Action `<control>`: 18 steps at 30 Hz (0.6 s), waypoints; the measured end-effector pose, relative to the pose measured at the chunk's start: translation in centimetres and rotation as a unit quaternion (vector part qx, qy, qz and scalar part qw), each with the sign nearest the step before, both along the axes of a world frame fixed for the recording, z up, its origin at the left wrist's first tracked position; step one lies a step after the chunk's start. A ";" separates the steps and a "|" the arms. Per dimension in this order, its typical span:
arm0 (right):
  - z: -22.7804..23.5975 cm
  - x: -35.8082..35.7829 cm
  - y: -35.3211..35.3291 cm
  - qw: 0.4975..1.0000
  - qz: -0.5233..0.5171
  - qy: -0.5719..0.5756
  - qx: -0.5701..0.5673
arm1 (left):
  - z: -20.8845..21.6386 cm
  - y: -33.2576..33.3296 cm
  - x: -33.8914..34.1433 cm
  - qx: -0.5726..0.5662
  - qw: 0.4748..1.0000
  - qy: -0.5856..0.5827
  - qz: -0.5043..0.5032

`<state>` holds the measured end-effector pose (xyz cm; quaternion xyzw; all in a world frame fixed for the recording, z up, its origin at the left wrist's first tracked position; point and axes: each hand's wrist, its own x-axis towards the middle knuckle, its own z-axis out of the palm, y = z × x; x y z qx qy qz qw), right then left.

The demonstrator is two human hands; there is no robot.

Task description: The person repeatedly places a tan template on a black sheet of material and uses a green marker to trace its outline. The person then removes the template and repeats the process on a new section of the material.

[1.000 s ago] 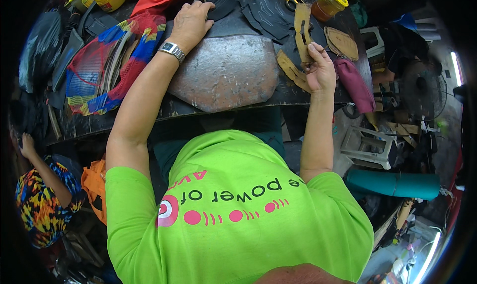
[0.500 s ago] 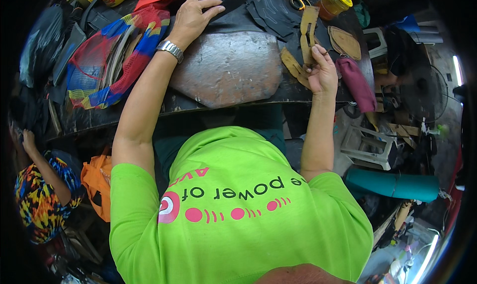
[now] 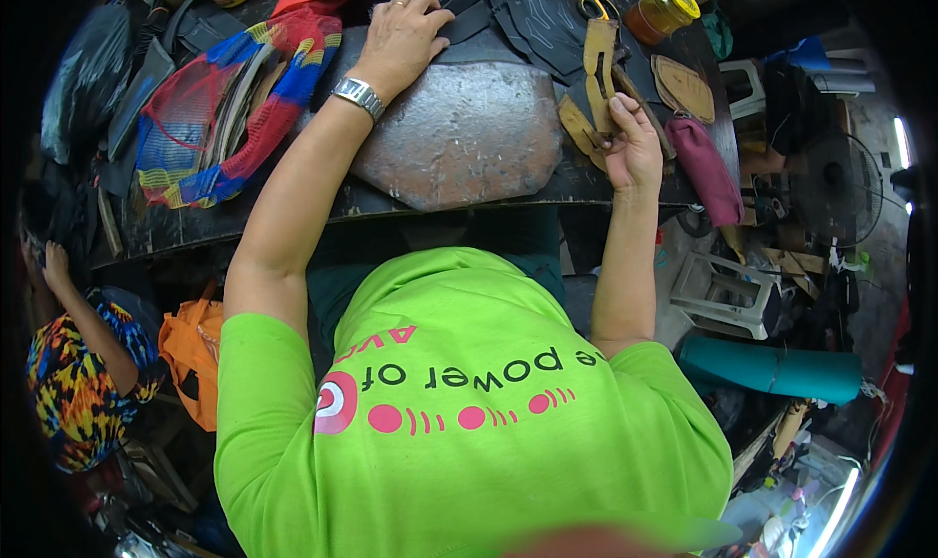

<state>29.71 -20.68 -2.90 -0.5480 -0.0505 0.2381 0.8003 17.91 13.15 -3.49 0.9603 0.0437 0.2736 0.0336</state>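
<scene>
My right hand pinches the lower end of a tan, slotted pattern piece, which stands up from the fingers. A second, shorter tan strip sticks out at the left of that hand. My left hand, with a metal watch at the wrist, reaches to the far side of the table. Its fingers are somewhat apart and rest on black flat pieces; some fingertips are hard to make out. Between my hands lies a worn, grey-brown slab. More black cut pieces with pale outlines lie beyond it.
Yellow-handled scissors, a yellow-lidded jar, a tan rounded piece and a maroon roll lie on the right. A colourful mesh bag fills the left. Another person's arm shows at far left.
My left hand has moved slightly right and nearer, down onto the black pieces. The tan slotted piece in my right hand has tilted a little left.
</scene>
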 end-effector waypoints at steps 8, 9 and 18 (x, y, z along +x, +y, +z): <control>-0.3 -0.7 0.6 1.000 -0.004 0.009 0.002 | 1.0 -1.1 -0.1 -0.035 0.988 0.099 0.111; -0.2 -0.8 0.6 1.000 -0.008 0.014 -0.006 | 0.9 -1.0 -0.2 -0.060 0.988 0.101 0.103; 0.2 -0.7 0.3 0.999 0.022 0.021 0.039 | 3.9 -0.2 -1.7 -0.297 0.935 -0.168 -0.101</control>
